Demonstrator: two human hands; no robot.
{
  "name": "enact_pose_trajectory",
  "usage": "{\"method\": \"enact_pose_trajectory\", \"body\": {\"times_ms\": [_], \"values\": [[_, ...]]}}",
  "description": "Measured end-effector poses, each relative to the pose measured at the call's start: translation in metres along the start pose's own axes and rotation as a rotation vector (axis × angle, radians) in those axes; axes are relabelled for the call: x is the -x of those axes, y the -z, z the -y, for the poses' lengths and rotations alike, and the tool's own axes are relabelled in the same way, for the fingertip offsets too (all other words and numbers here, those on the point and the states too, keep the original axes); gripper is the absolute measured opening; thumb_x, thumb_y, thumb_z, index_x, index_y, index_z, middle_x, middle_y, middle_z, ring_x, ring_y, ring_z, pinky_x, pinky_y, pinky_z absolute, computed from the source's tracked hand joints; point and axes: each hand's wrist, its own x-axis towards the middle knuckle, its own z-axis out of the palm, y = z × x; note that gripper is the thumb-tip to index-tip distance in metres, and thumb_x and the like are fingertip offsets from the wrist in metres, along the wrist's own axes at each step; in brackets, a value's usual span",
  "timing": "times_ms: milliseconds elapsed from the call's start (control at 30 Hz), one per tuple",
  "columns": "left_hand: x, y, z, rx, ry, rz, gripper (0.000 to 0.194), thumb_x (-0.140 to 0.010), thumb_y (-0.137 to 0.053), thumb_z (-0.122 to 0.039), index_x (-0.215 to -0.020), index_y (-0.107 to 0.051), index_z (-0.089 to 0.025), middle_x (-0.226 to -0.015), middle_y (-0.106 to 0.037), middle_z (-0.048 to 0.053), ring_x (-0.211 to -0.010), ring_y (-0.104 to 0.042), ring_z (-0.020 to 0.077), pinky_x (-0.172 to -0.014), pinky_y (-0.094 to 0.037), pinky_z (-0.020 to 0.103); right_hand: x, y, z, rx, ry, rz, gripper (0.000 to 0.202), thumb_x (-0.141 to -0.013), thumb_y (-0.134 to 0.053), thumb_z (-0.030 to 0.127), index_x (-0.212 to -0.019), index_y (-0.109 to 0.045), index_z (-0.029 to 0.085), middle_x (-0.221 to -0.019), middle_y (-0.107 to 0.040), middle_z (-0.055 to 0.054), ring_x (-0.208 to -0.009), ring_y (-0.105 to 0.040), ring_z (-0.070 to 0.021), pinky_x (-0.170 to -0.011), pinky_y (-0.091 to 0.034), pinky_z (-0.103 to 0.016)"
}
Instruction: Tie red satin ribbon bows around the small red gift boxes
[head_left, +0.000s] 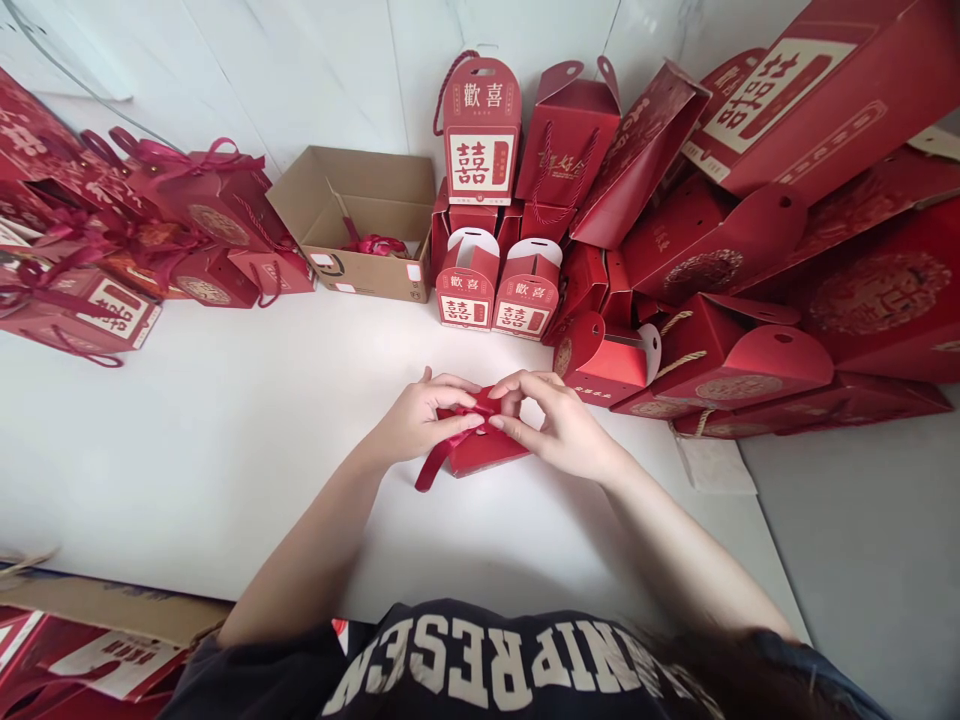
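Note:
A small red gift box [487, 458] sits on the white table in front of me, partly covered by both hands. Dark red ribbon [435, 465] runs across its top, and a loose end hangs off the left side. My left hand [420, 420] pinches the ribbon from the left, thumb and fingers close together. From the right, my right hand [555, 425] has thumb and forefinger closed at the ribbon over the box top. The spot between the fingertips is mostly hidden, so any knot or loop there cannot be made out.
An open cardboard box [367, 200] holding ribbon stands at the back. Red gift boxes with white labels [482, 130] are stacked right of it, continuing along the right edge. Ribboned boxes [217, 200] crowd the left. Below left, a carton [112, 600] holds red packaging.

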Motion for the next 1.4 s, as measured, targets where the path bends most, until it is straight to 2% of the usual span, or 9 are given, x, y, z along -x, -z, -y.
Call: {"method": "enact_pose_trajectory", "body": {"times_ms": [233,467,633,733,900,1033,1200,1300,1400], "values": [[0.001,-0.001,-0.001,0.027,0.001,-0.012,0.017,-0.083,-0.069,-0.033,-0.084,-0.057,-0.02,-0.097,-0.075,0.006,-0.114,-0.064,0.0244,-0.12,0.009,0.057,-0.003,-0.002,-0.008,-0.01,-0.044,0.006,0.013,-0.092,-0.06,0.026,-0.082,-0.066,0.021,-0.082,-0.067,-0.002,-0.08,-0.059,-0.0175,-0.084,-0.041,-0.034],[0.001,-0.001,-0.01,0.015,-0.005,-0.005,0.023,-0.085,-0.066,-0.031,-0.079,-0.046,-0.02,-0.097,-0.075,0.003,-0.099,-0.071,0.0204,-0.12,0.01,0.055,-0.003,-0.011,-0.005,-0.025,-0.099,-0.081,0.015,-0.093,-0.06,0.034,-0.096,-0.07,0.024,-0.095,-0.067,-0.005,-0.093,-0.059,-0.0201,-0.09,-0.04,-0.037],[0.002,0.0,-0.008,0.032,0.009,0.015,0.022,-0.086,-0.065,-0.032,-0.079,-0.047,-0.019,-0.105,-0.073,0.005,-0.103,-0.069,0.021,-0.118,0.013,0.056,-0.002,-0.018,-0.009,-0.031,-0.109,-0.163,0.012,-0.093,-0.06,0.029,-0.089,-0.069,0.023,-0.092,-0.064,-0.004,-0.092,-0.059,-0.02,-0.091,-0.04,-0.039],[0.002,0.002,-0.008,0.071,0.041,0.043,0.023,-0.089,-0.062,-0.034,-0.079,-0.047,-0.019,-0.104,-0.073,0.004,-0.098,-0.07,0.0192,-0.118,0.012,0.055,-0.003,-0.016,-0.011,-0.079,-0.059,-0.161,0.012,-0.094,-0.059,0.028,-0.088,-0.068,0.023,-0.092,-0.063,-0.004,-0.091,-0.06,-0.0189,-0.093,-0.04,-0.039],[0.002,0.003,-0.008,0.076,0.028,0.053,0.021,-0.091,-0.058,-0.033,-0.079,-0.047,-0.02,-0.105,-0.073,0.004,-0.103,-0.068,0.0194,-0.119,0.012,0.053,-0.005,-0.014,-0.014,-0.06,0.016,-0.114,0.012,-0.084,-0.073,0.03,-0.094,-0.069,0.024,-0.097,-0.07,-0.003,-0.094,-0.06,-0.0208,-0.094,-0.038,-0.041],[0.001,0.004,-0.008,0.082,0.03,0.077,0.02,-0.094,-0.053,-0.035,-0.081,-0.049,-0.021,-0.088,-0.076,0.003,-0.11,-0.064,0.021,-0.119,0.008,0.054,-0.006,-0.017,-0.02,-0.117,0.06,-0.154,0.005,-0.086,-0.07,0.022,-0.081,-0.07,0.024,-0.08,-0.071,-0.001,-0.079,-0.06,-0.0172,-0.089,-0.04,-0.039],[0.0,0.004,-0.008,0.121,0.056,0.067,0.022,-0.095,-0.052,-0.036,-0.079,-0.051,-0.021,-0.085,-0.074,0.002,-0.122,-0.056,0.0211,-0.12,0.005,0.052,-0.005,-0.018,-0.026,-0.116,0.206,-0.143,0.007,-0.09,-0.066,0.022,-0.085,-0.07,0.024,-0.079,-0.073,0.0,-0.074,-0.063,-0.0147,-0.096,-0.04,-0.041],[0.001,0.003,-0.008,0.138,0.082,0.049,0.023,-0.094,-0.054,-0.037,-0.077,-0.052,-0.021,-0.079,-0.069,0.001,-0.124,-0.055,0.0214,-0.121,0.001,0.05,-0.004,-0.016,-0.029,-0.1,0.291,-0.111,0.009,-0.091,-0.063,0.021,-0.088,-0.07,0.025,-0.08,-0.072,0.001,-0.072,-0.063,-0.0129,-0.1,-0.04,-0.04],[0.001,0.002,-0.009,0.155,0.097,0.043,0.023,-0.093,-0.053,-0.037,-0.077,-0.053,-0.021,-0.078,-0.066,0.002,-0.125,-0.054,0.0221,-0.12,-0.013,0.047,-0.004,-0.012,-0.03,-0.059,0.32,-0.062,0.011,-0.093,-0.061,0.021,-0.09,-0.07,0.025,-0.083,-0.071,-0.001,-0.079,-0.063,-0.0146,-0.098,-0.042,-0.04]]}}
